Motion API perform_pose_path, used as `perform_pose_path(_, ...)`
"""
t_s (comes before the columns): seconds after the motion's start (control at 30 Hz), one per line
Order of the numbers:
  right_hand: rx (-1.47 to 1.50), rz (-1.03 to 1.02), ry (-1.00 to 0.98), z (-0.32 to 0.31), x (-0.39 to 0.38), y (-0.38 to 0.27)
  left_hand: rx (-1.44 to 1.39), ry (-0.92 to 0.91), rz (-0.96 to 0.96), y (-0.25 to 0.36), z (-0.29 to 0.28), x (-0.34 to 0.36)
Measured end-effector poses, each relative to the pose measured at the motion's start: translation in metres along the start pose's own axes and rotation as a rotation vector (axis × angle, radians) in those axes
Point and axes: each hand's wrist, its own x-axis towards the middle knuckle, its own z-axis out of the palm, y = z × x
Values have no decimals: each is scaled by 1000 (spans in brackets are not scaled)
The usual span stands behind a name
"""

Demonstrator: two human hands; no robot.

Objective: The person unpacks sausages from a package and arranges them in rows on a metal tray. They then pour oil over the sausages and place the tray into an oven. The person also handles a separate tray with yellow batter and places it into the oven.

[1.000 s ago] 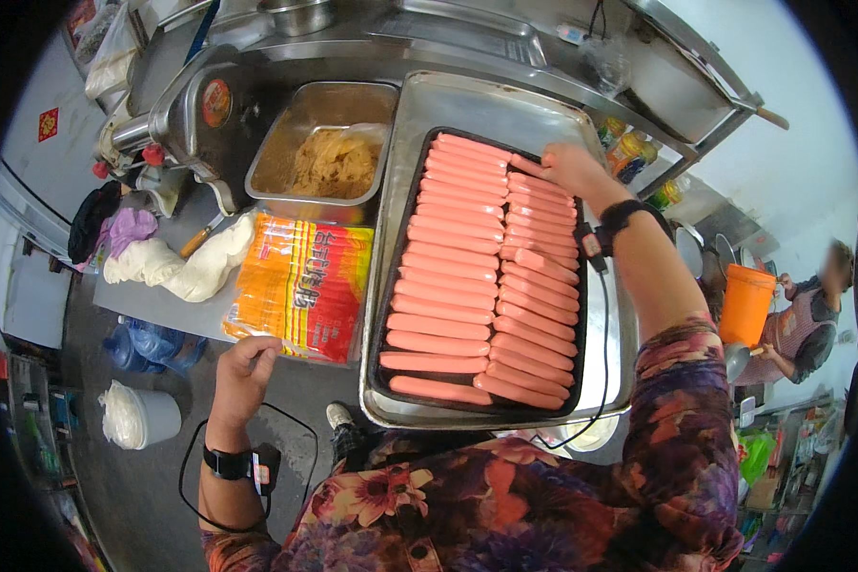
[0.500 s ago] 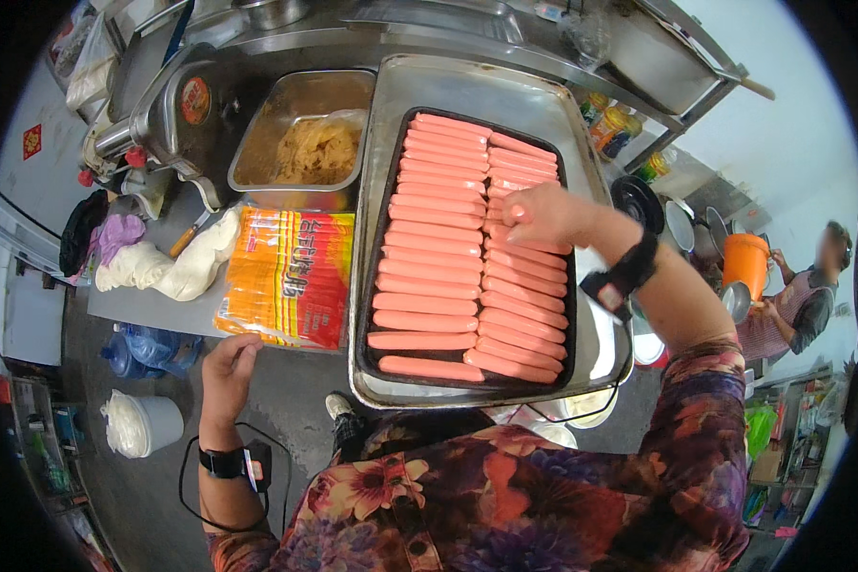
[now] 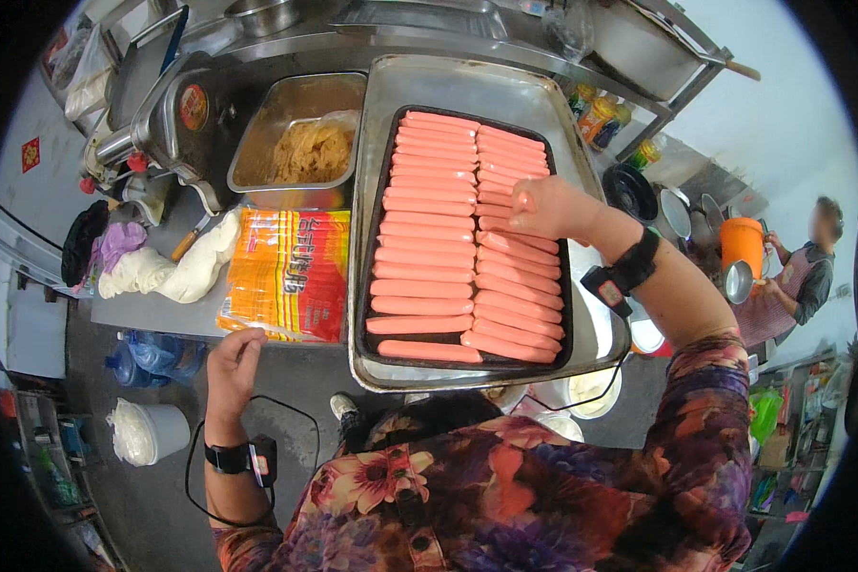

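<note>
Pink sausages (image 3: 424,248) lie in two long columns on a black baking tray (image 3: 505,365), which rests inside a larger metal tray (image 3: 472,81). My right hand (image 3: 548,207) is over the upper middle of the right column, its fingers curled closed; what they hold, if anything, is hidden. At the table's front edge, my left hand (image 3: 234,367) has its fingers drawn together, with nothing visible in them. Just above it lies a flat orange, yellow and red plastic sausage package (image 3: 286,276).
A steel pan (image 3: 243,172) of brownish food stands behind the package, beside a machine (image 3: 176,133). White dough (image 3: 195,272) and a knife (image 3: 191,236) lie at the left. A white bucket (image 3: 162,434) is on the floor. At right, another person (image 3: 801,286) handles an orange bucket (image 3: 742,246).
My right hand has shifted slightly right and away from me over the right sausage column. My left hand stays at the table edge. The view has moved a little.
</note>
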Motion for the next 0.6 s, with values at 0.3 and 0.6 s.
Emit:
perform_pose_path(0.3,-139,-195,-11,29,5,-11,-95,-15,-33,-7,4,1)
perform_pose_path(0.6,71,71,-108,27,-47,-37,-163,-118,-11,-24,-4,31)
